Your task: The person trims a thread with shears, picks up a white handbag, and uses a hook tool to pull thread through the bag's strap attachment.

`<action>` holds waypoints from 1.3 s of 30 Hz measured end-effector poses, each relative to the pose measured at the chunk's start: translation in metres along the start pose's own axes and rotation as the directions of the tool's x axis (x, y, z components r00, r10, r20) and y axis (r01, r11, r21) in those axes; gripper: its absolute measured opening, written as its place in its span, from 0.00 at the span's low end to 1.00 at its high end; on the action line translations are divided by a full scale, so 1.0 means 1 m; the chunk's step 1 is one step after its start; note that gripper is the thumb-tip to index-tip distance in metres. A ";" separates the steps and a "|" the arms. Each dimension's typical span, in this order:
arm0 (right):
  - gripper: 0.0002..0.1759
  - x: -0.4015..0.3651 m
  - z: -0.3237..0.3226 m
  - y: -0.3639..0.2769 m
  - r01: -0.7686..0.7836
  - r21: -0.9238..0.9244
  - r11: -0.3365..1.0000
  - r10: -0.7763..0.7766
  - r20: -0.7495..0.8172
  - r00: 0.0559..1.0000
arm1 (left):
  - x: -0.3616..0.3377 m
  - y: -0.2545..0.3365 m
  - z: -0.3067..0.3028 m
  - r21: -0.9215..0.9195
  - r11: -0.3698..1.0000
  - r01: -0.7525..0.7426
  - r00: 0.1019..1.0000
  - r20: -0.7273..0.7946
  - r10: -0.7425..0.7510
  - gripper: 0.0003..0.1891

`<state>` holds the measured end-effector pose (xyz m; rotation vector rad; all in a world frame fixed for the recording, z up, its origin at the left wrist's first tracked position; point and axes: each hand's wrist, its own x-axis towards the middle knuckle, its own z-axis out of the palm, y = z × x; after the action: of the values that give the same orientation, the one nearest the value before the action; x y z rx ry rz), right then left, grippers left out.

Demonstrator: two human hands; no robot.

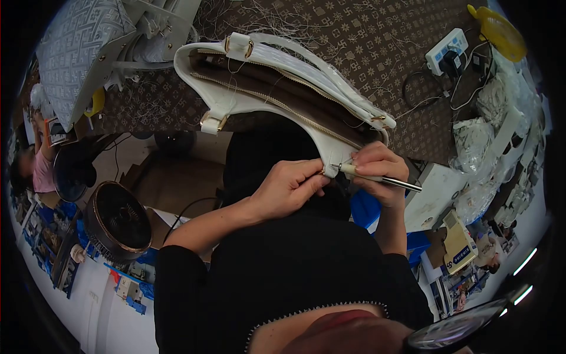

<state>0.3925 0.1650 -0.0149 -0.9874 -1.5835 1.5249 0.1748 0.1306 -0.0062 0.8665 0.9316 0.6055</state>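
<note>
Left hand [290, 186] pinching handbag [306, 65] corner seam, grip narrow; right hand [380, 168] grip clamping tool [388, 180] just beside; handbag probably soft, light.

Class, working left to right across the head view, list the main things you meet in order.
Grey patterned bag → left hand, pinching the white handbag at its end → right hand, holding a thin tool → white power strip → yellow object.

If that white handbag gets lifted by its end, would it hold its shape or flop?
The white handbag probably sags somewhat: its open zipped top bows between the strap rings. It looks light, since the left hand pinches one end. Its glossy skin may be slippery.
</note>
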 end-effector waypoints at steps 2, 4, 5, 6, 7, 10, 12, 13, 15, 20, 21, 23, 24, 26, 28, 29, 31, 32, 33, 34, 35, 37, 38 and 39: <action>0.13 0.000 0.000 0.000 0.002 0.004 1.000 -0.002 0.002 1.000 | 0.000 0.001 0.000 0.003 1.000 0.004 1.000 -0.002 -0.004 0.05; 0.13 0.000 0.000 0.000 0.005 0.005 1.000 -0.005 0.004 1.000 | 0.000 0.001 0.000 0.006 1.000 0.008 1.000 -0.004 -0.008 0.05; 0.13 0.000 0.000 0.000 0.007 0.006 1.000 -0.007 0.007 1.000 | 0.000 0.000 0.000 0.004 1.000 0.005 1.000 -0.008 -0.005 0.05; 0.13 0.000 0.000 0.000 0.007 0.007 1.000 -0.007 0.007 1.000 | 0.000 0.000 0.000 0.002 1.000 0.003 1.000 -0.011 -0.003 0.05; 0.13 0.001 0.000 0.000 0.016 0.013 1.000 -0.017 0.012 1.000 | 0.000 0.000 0.000 0.002 1.000 0.003 1.000 -0.011 -0.003 0.05; 0.13 0.001 0.000 0.001 0.032 0.018 0.999 -0.032 0.019 0.999 | 0.000 0.001 0.000 0.029 1.000 0.007 1.000 -0.001 -0.007 0.05; 0.13 0.001 0.000 0.001 0.037 0.015 0.999 -0.037 0.021 0.999 | 0.000 0.001 0.000 0.024 1.000 0.011 1.000 -0.001 -0.011 0.05; 0.13 0.001 0.000 0.001 0.031 0.008 0.999 -0.031 0.019 0.999 | 0.000 0.001 0.000 0.024 1.000 0.011 1.000 -0.001 -0.011 0.05; 0.13 0.000 0.000 0.001 0.024 0.002 1.000 -0.024 0.018 1.000 | 0.000 0.002 0.000 0.028 1.000 0.005 1.000 -0.003 -0.005 0.05; 0.13 0.000 0.001 0.000 0.004 -0.010 1.000 -0.004 -0.006 1.000 | 0.000 0.003 0.000 0.031 0.999 0.014 1.000 -0.001 -0.014 0.05; 0.13 0.000 0.001 0.000 0.003 -0.010 1.000 -0.004 -0.006 1.000 | 0.000 0.003 0.000 0.027 0.999 0.019 1.000 0.001 -0.019 0.05; 0.13 -0.001 0.000 0.000 0.006 -0.009 1.000 -0.006 0.010 1.000 | 0.000 0.003 0.000 0.025 1.000 0.018 1.000 0.003 -0.018 0.05; 0.13 -0.001 0.000 0.000 0.006 -0.009 1.000 -0.006 0.010 1.000 | 0.000 0.003 0.000 0.022 1.000 0.018 1.000 0.004 -0.018 0.05; 0.13 -0.001 0.000 0.001 0.017 0.014 1.000 -0.017 0.024 1.000 | -0.001 0.002 0.000 0.017 1.000 0.019 1.000 0.003 -0.019 0.05; 0.13 -0.001 0.000 0.000 0.011 0.012 1.000 -0.012 0.022 1.000 | -0.001 0.000 0.001 0.011 1.000 0.021 1.000 0.001 -0.021 0.05; 0.13 -0.001 0.000 0.000 0.007 0.009 1.000 -0.007 0.019 1.000 | -0.001 -0.001 0.001 0.018 1.000 0.015 1.000 0.002 -0.015 0.05; 0.13 -0.001 0.000 0.000 -0.002 0.009 1.000 0.002 0.016 1.000 | -0.001 -0.001 0.001 0.025 1.000 0.010 1.000 0.003 -0.010 0.05; 0.14 -0.001 0.000 0.000 -0.011 0.009 1.000 0.011 0.013 1.000 | 0.000 0.000 0.001 0.022 1.000 0.013 1.000 -0.001 -0.013 0.05; 0.14 -0.001 0.000 -0.001 -0.012 0.009 1.000 0.011 0.013 1.000 | 0.000 0.000 0.001 0.019 1.000 0.016 1.000 -0.005 -0.016 0.05; 0.14 -0.001 0.000 -0.001 -0.020 0.006 1.000 0.020 0.007 1.000 | 0.000 0.001 0.001 0.019 1.000 0.017 1.000 -0.005 -0.016 0.05; 0.14 -0.002 0.000 -0.001 -0.028 0.003 1.000 0.028 0.002 1.000 | 0.000 0.001 0.001 0.020 1.000 0.021 1.000 -0.002 -0.021 0.05; 0.14 -0.002 0.000 0.000 -0.021 0.000 1.000 0.021 0.008 1.000 | 0.000 0.001 0.001 0.021 0.999 0.026 1.000 0.002 -0.026 0.05; 0.14 -0.002 0.000 0.000 -0.013 -0.005 1.000 0.013 0.013 1.000 | 0.000 0.002 0.001 0.027 0.999 0.026 1.000 0.002 -0.026 0.05; 0.14 -0.001 0.000 0.000 -0.013 -0.005 1.000 0.014 0.013 1.000 | 0.000 0.002 0.000 0.032 0.999 0.025 1.000 0.002 -0.025 0.05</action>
<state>0.3932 0.1640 -0.0151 -0.9945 -1.5932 1.5404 0.1748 0.1312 -0.0043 0.8826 0.9507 0.5695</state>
